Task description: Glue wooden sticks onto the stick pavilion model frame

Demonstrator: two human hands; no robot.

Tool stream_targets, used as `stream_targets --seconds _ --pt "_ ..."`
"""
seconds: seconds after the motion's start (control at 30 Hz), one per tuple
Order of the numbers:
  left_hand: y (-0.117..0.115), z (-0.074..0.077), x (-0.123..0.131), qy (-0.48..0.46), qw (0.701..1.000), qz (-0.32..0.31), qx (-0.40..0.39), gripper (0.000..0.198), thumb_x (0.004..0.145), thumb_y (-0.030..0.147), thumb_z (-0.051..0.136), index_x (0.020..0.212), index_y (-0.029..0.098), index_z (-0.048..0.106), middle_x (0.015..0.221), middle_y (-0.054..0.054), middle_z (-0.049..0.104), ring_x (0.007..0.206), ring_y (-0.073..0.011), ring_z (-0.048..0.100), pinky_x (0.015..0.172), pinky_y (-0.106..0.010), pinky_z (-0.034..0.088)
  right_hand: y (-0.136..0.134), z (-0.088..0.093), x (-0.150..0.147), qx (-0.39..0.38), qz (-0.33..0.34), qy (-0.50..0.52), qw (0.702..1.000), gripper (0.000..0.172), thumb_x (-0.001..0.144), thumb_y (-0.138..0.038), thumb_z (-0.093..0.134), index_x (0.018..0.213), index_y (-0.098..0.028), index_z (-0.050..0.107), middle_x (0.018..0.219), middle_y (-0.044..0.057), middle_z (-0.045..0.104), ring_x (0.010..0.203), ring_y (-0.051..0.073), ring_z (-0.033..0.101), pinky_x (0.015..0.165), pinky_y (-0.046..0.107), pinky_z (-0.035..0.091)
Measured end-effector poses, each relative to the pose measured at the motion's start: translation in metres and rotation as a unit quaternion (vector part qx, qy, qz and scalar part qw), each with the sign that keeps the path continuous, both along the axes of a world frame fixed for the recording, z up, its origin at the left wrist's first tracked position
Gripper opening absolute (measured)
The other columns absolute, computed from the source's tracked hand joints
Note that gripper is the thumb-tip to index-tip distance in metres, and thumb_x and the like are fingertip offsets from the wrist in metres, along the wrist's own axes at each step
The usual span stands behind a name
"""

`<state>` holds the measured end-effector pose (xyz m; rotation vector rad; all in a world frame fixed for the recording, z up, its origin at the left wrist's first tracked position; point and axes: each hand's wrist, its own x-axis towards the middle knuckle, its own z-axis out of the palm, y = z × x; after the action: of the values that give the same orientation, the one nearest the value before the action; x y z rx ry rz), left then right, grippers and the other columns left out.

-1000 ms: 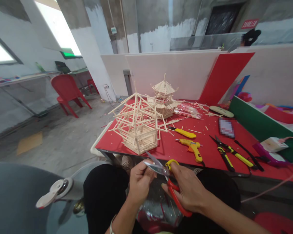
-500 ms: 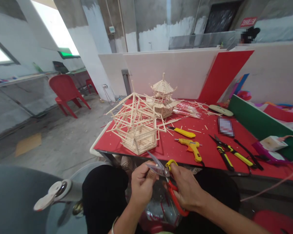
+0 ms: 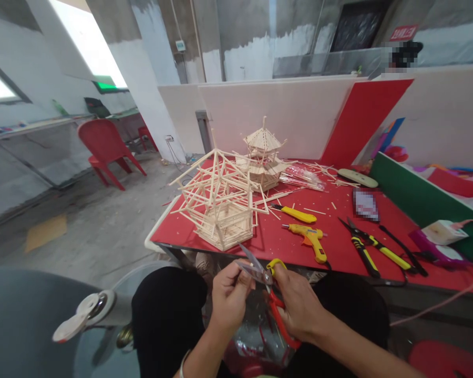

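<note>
My right hand (image 3: 301,302) grips a pair of scissors (image 3: 256,266) by its yellow and red handles, above my lap. The blades stand apart and point left toward my left hand (image 3: 230,294). Its thumb and fingers are pinched together on a thin wooden stick (image 3: 252,264), of which only a pale end shows between the blades. Just beyond the hands, an open stick-built pavilion frame (image 3: 220,210) stands at the near edge of the red table (image 3: 268,236). Behind it rises a roofed pagoda model (image 3: 263,157) of the same sticks.
On the table lie a yellow utility knife (image 3: 297,213), a yellow glue gun (image 3: 309,239), pruning shears (image 3: 368,247), and loose sticks with plastic packaging (image 3: 303,178). A green board (image 3: 425,205) borders the right side. Below my hands is a clear plastic bag (image 3: 256,336).
The scissors' red handle has moved slightly up and left, toward the yellow one. My left hand stays almost in place, and the models have not moved.
</note>
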<state>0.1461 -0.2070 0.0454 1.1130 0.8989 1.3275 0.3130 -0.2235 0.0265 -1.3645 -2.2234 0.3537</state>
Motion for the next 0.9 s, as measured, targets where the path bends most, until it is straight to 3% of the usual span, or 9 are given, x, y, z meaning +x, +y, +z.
stream_targets --seconds 0.2,0.4,0.57,0.67,0.9 --pt "-0.001 -0.005 0.002 0.032 0.999 0.03 -0.003 0.028 0.089 0.036 0.058 0.072 0.014 0.063 0.057 0.002 0.046 0.048 -0.0062 0.032 0.046 -0.02 0.024 -0.001 -0.006 -0.004 0.034 -0.05 -0.017 0.998 0.03 0.074 -0.022 0.05 0.102 -0.02 0.039 0.084 0.006 0.056 0.076 0.022 0.054 0.068 0.034 0.041" --pt "0.002 -0.006 0.0 0.048 0.998 0.046 -0.003 0.026 0.089 0.036 0.058 0.074 0.015 0.063 0.057 0.003 0.046 0.048 -0.0064 0.032 0.046 -0.021 0.025 0.002 -0.002 -0.001 0.01 -0.021 -0.009 1.0 0.034 0.072 -0.024 0.052 0.104 -0.019 0.04 0.092 0.007 0.057 0.083 0.023 0.054 0.073 0.035 0.041" --pt "0.006 -0.004 -0.002 0.083 0.995 0.056 0.014 0.033 0.089 0.034 0.057 0.062 0.015 0.055 0.057 0.002 0.046 0.05 -0.0077 0.037 0.049 -0.022 0.028 0.003 0.002 -0.004 -0.051 -0.028 -0.025 0.998 0.025 0.071 -0.02 0.049 0.094 -0.021 0.039 0.076 0.002 0.057 0.066 0.02 0.054 0.061 0.03 0.035" --pt "0.007 -0.002 -0.004 0.108 0.992 0.066 0.028 0.033 0.089 0.033 0.057 0.062 0.015 0.055 0.059 0.001 0.048 0.054 -0.0091 0.041 0.052 -0.022 0.031 0.005 0.004 -0.003 -0.05 -0.025 -0.034 0.998 0.023 0.07 -0.019 0.049 0.091 -0.022 0.039 0.07 0.0 0.055 0.06 0.019 0.053 0.058 0.03 0.032" --pt "0.01 -0.005 -0.003 0.077 0.995 0.061 0.003 0.031 0.088 0.038 0.058 0.067 0.015 0.059 0.059 0.001 0.049 0.05 -0.0084 0.037 0.048 -0.021 0.028 0.01 0.0 0.001 0.007 -0.01 -0.011 1.0 0.031 0.073 -0.026 0.054 0.099 -0.02 0.039 0.09 0.006 0.056 0.079 0.023 0.054 0.069 0.033 0.039"
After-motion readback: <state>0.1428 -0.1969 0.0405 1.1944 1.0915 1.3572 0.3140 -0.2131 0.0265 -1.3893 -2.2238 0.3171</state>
